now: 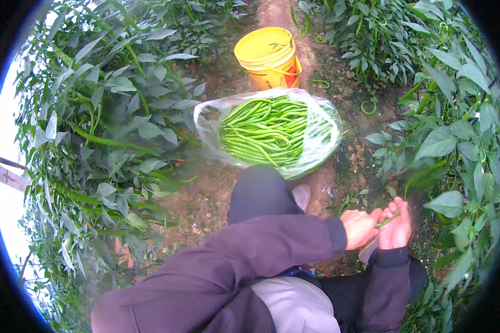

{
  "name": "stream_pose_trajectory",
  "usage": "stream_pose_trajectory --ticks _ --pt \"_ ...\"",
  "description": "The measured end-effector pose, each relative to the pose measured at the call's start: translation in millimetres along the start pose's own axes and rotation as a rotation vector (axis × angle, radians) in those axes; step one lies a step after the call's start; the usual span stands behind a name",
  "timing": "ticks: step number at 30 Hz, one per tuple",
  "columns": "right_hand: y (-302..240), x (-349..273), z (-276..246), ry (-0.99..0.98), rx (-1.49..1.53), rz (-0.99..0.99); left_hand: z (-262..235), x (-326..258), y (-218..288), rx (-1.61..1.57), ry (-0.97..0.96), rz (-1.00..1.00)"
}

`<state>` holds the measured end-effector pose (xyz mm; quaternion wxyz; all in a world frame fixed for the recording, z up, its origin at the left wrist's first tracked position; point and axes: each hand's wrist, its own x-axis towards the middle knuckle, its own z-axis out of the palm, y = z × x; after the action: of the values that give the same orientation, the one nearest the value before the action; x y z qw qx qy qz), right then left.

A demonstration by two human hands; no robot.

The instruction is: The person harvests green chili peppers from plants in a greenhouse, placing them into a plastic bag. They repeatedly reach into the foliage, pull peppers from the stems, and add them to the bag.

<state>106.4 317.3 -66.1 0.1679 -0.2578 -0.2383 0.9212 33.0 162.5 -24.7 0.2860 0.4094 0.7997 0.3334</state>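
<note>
My left hand (pixel 359 228) reaches across to the right and meets my right hand (pixel 395 226) low beside the right-hand plants. A short piece of green chili pepper (pixel 387 220) shows between them. The fingers of my left hand are closed at its lower end, and those of my right hand are curled around its upper part. Much of the pepper is hidden by the fingers. Just above my right hand, green peppers (pixel 426 175) hang from the leafy plant, somewhat blurred.
Ahead of my knee (pixel 261 191) lies a clear plastic bag (pixel 323 130) heaped with long green peppers (pixel 264 130). Behind it stands a yellow bucket (pixel 266 58). Pepper plants line the left (pixel 133 116) and right sides. Loose peppers (pixel 368 107) lie on the soil path.
</note>
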Motion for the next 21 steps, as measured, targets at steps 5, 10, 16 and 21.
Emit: stream_pose_trajectory --ticks 5,10,16,21 --pt "30 -3 22 -0.133 -0.459 -0.009 -41 -28 -39 -0.197 0.137 -0.02" --pt "23 -3 2 0.048 -0.706 -0.02 -174 -16 -83 -0.55 0.544 -0.019" --pt "-20 -23 -50 0.228 -0.702 -0.142 -408 44 -136 -0.649 0.719 -0.485" --pt "-84 -56 -111 0.5 -0.482 -0.536 -374 52 -129 0.217 0.411 -0.212"
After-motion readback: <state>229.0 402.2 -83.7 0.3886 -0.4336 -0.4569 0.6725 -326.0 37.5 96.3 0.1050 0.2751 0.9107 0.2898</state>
